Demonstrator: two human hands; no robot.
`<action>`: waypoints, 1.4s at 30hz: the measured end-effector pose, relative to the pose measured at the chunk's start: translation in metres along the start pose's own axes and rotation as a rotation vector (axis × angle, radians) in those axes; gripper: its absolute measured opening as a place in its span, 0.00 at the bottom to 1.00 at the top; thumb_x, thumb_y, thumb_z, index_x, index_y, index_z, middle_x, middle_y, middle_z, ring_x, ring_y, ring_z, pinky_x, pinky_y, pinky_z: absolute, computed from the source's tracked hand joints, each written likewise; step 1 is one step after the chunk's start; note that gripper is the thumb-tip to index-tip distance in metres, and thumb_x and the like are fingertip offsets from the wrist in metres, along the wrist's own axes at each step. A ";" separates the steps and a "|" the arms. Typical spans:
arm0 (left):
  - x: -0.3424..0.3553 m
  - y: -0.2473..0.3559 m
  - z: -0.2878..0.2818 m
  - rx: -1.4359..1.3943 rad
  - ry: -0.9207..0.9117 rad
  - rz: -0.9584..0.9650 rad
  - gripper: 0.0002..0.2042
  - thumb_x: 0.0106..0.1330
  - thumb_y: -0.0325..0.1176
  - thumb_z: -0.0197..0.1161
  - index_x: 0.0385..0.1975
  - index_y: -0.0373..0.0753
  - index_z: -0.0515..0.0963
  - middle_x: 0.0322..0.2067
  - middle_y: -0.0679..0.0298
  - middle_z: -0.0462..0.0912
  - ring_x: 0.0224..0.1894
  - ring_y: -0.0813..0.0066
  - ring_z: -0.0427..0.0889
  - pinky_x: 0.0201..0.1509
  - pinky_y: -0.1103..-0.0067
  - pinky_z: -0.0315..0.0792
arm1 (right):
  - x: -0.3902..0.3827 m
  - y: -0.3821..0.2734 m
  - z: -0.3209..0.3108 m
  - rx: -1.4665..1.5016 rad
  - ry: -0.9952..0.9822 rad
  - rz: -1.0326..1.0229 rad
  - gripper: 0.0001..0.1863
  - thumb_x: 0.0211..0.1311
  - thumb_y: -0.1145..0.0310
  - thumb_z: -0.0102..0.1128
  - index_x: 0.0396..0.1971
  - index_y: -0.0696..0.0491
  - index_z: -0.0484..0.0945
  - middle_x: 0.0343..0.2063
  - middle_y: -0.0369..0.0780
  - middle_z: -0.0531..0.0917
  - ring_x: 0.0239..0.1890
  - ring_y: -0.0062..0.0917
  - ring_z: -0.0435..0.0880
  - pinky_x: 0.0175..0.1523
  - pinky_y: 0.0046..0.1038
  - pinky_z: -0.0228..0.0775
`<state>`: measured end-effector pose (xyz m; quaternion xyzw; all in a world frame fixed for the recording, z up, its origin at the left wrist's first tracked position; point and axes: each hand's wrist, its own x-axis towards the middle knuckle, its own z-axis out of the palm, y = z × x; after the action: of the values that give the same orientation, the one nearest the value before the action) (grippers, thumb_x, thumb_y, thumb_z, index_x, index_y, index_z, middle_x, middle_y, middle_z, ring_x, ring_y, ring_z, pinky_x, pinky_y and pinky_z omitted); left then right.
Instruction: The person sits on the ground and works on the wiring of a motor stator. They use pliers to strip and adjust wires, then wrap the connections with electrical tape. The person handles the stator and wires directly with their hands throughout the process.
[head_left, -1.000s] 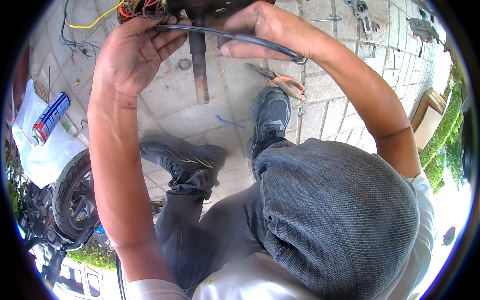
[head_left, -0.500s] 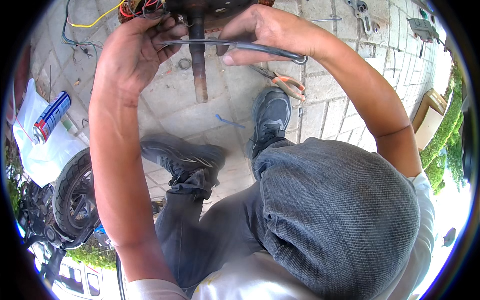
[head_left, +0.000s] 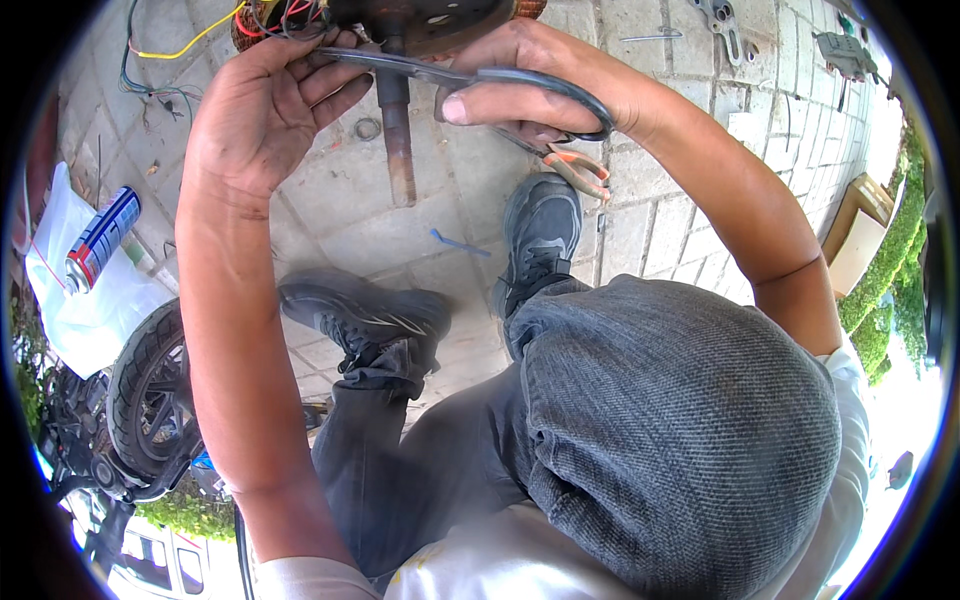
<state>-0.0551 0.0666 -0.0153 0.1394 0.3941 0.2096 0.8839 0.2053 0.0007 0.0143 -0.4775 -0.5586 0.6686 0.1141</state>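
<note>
My right hand (head_left: 530, 80) is closed round a pair of scissors (head_left: 400, 64) with dark loop handles. Their blades reach left across the shaft toward my left fingers. Thumb and forefinger pressed together, my left hand (head_left: 265, 115) pinches thin wires (head_left: 300, 14) at the left side of a motor stator (head_left: 430, 20); the exact pinch point is partly hidden. Copper windings show at the stator's rim, and its rusty shaft (head_left: 397, 150) points toward me. Whether the blades touch a wire, I cannot tell.
Orange-handled pliers (head_left: 580, 168) lie on the paving beyond my shoe (head_left: 542, 225). A metal ring (head_left: 367, 128) and a blue strip (head_left: 460, 243) are nearby. To the left are a spray can (head_left: 103, 238) on a white plastic bag (head_left: 75, 330) and a motorcycle wheel (head_left: 150, 390).
The scissors have turned from edge-on to show their handle loop, and their blades sit slightly higher, nearer the stator. My left hand has shifted slightly left, its fingers spreading a little.
</note>
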 end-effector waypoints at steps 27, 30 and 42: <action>0.002 -0.002 0.004 -0.104 -0.006 0.017 0.10 0.69 0.30 0.49 0.42 0.34 0.76 0.39 0.57 0.83 0.47 0.60 0.83 0.59 0.66 0.73 | 0.005 0.023 -0.003 -0.158 0.008 -0.121 0.25 0.57 0.47 0.63 0.30 0.59 0.81 0.13 0.37 0.73 0.15 0.18 0.72 0.22 0.23 0.65; 0.002 -0.003 -0.002 -0.057 -0.007 0.021 0.12 0.69 0.29 0.47 0.48 0.34 0.72 0.43 0.58 0.81 0.49 0.62 0.82 0.63 0.64 0.69 | 0.000 0.002 -0.002 -0.009 -0.034 0.039 0.24 0.58 0.48 0.63 0.25 0.58 0.79 0.12 0.35 0.70 0.13 0.17 0.70 0.18 0.22 0.62; 0.003 -0.001 -0.006 -0.025 0.009 0.009 0.13 0.69 0.30 0.46 0.48 0.33 0.72 0.44 0.55 0.81 0.49 0.62 0.82 0.64 0.63 0.69 | 0.002 0.005 -0.003 0.034 -0.062 0.013 0.22 0.59 0.50 0.62 0.28 0.58 0.80 0.11 0.31 0.68 0.15 0.15 0.70 0.18 0.19 0.61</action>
<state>-0.0576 0.0676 -0.0213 0.1291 0.3945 0.2191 0.8830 0.2084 0.0020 0.0088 -0.4584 -0.5470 0.6932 0.1006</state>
